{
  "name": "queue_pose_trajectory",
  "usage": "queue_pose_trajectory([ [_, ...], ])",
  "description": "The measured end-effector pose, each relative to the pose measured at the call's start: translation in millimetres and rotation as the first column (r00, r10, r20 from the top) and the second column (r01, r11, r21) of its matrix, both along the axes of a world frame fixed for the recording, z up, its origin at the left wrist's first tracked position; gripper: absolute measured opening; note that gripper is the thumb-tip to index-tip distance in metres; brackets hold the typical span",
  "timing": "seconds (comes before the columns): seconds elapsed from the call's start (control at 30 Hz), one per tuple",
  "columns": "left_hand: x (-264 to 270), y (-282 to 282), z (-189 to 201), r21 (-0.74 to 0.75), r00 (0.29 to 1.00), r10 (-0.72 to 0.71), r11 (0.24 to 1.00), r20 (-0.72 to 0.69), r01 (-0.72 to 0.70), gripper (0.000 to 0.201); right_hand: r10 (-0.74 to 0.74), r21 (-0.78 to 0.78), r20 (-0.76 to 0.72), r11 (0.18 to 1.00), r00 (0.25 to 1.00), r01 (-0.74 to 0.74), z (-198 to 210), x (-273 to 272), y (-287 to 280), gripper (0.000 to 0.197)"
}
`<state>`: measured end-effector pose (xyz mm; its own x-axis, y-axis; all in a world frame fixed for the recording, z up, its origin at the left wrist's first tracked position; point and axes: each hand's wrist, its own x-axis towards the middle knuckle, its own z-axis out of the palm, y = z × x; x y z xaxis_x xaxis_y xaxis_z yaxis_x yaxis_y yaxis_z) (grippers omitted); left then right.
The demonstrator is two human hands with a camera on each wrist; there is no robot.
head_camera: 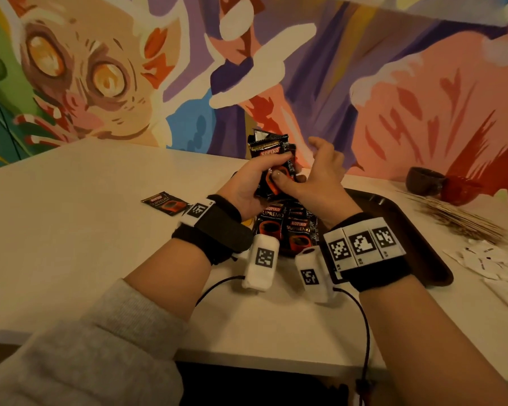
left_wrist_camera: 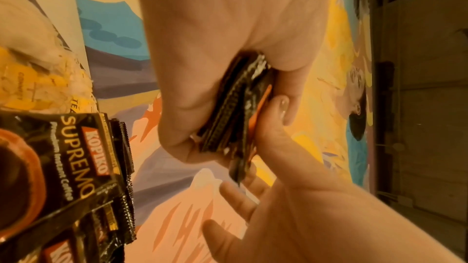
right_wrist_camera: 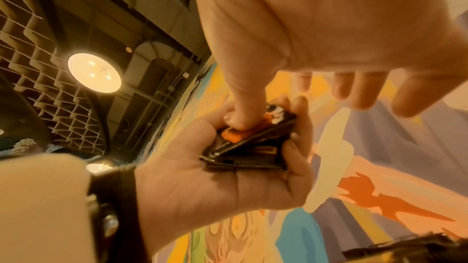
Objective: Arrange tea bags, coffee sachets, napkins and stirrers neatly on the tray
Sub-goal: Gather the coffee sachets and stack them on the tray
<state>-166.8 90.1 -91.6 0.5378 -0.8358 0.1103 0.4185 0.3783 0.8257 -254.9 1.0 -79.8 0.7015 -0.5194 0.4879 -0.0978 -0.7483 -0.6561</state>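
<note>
My left hand (head_camera: 272, 168) grips a stack of black Kopiko coffee sachets (head_camera: 272, 159) upright above the dark brown tray (head_camera: 417, 244). The thumb of my right hand (head_camera: 305, 165) presses on the front of the stack while its fingers stay spread behind it. The left wrist view shows the stack (left_wrist_camera: 222, 127) edge-on between the left palm and the right thumb. In the right wrist view the stack (right_wrist_camera: 253, 155) lies in the left palm. More Kopiko sachets (head_camera: 288, 230) lie overlapped on the tray below my hands. Yellow tea bags (left_wrist_camera: 38, 79) sit beside them.
One coffee sachet (head_camera: 162, 202) lies alone on the white table at the left. A bundle of wooden stirrers (head_camera: 458, 218) and scattered white packets (head_camera: 496, 265) lie right of the tray. A dark cup (head_camera: 424, 180) and a red cup (head_camera: 458, 190) stand by the mural wall.
</note>
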Motion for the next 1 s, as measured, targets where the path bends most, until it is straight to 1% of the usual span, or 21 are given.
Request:
queue_pose_trajectory([
  [0.1,3,2,2,-0.016,1.0,0.012,1.0,-0.012,-0.012,0.029,0.117,-0.004,-0.005,0.993,0.993,-0.117,2,-7,1,0.095],
  [0.17,3,5,3,-0.014,0.999,0.037,0.999,-0.008,-0.037,0.027,0.2,-0.113,-0.097,0.971,0.975,-0.21,7,-13,4,0.106],
  [0.23,2,8,5,0.015,0.999,0.054,0.998,0.004,-0.054,0.018,0.198,-0.263,-0.256,0.928,0.946,-0.266,11,-14,6,0.12],
  [0.3,-1,9,5,0.07,0.999,0.032,0.997,0.042,-0.035,0.015,0.122,-0.382,-0.346,0.887,0.93,-0.259,13,-10,9,0.127],
  [0.37,-6,10,5,0.114,0.997,-0.012,0.993,0.078,0.003,0.013,0.095,-0.424,-0.339,0.873,0.936,-0.242,13,-6,8,0.123],
  [0.4,-6,12,4,0.107,0.996,-0.035,0.994,0.081,0.027,0.012,0.115,-0.415,-0.316,0.876,0.942,-0.246,14,-6,7,0.118],
  [0.43,-5,14,4,0.077,0.996,-0.06,0.996,0.07,0.055,0.015,0.153,-0.379,-0.278,0.89,0.948,-0.255,14,-6,6,0.111],
  [0.5,-3,17,3,0.006,0.993,-0.118,0.993,0.025,0.118,0.031,0.217,-0.301,-0.174,0.917,0.96,-0.262,15,-8,4,0.098],
  [0.57,-5,17,4,-0.033,0.984,-0.176,0.984,-0.021,0.175,0.045,0.205,-0.287,-0.123,0.929,0.971,-0.233,14,-9,3,0.093],
  [0.63,-7,13,4,-0.02,0.985,-0.172,0.985,-0.034,0.171,0.06,0.187,-0.307,-0.124,0.927,0.975,-0.217,11,-9,4,0.094],
  [0.67,-7,11,3,0.004,0.988,-0.153,0.988,-0.021,0.153,0.065,0.187,-0.313,-0.127,0.924,0.974,-0.219,9,-9,5,0.096],
  [0.73,-5,9,2,0.031,0.992,-0.129,0.991,0.003,0.129,0.071,0.186,-0.315,-0.143,0.923,0.972,-0.223,7,-8,6,0.107],
  [0.8,-1,8,-1,0.041,0.991,-0.134,0.99,0.02,0.133,0.086,0.159,-0.322,-0.17,0.924,0.973,-0.207,7,-7,8,0.122],
  [0.83,0,9,-2,0.031,0.989,-0.144,0.989,0.021,0.144,0.092,0.148,-0.329,-0.175,0.923,0.973,-0.199,7,-7,8,0.124],
  [0.87,0,9,-2,0.013,0.987,-0.159,0.987,0.022,0.159,0.096,0.141,-0.331,-0.173,0.924,0.975,-0.192,7,-7,10,0.122],
  [0.93,-1,9,0,-0.01,0.983,-0.181,0.983,0.014,0.181,0.101,0.132,-0.32,-0.164,0.93,0.978,-0.179,8,-8,12,0.105],
  [1.0,-2,9,3,-0.006,0.988,-0.157,0.988,0.001,0.157,0.097,0.127,-0.287,-0.163,0.943,0.979,-0.17,11,-9,14,0.093],
])
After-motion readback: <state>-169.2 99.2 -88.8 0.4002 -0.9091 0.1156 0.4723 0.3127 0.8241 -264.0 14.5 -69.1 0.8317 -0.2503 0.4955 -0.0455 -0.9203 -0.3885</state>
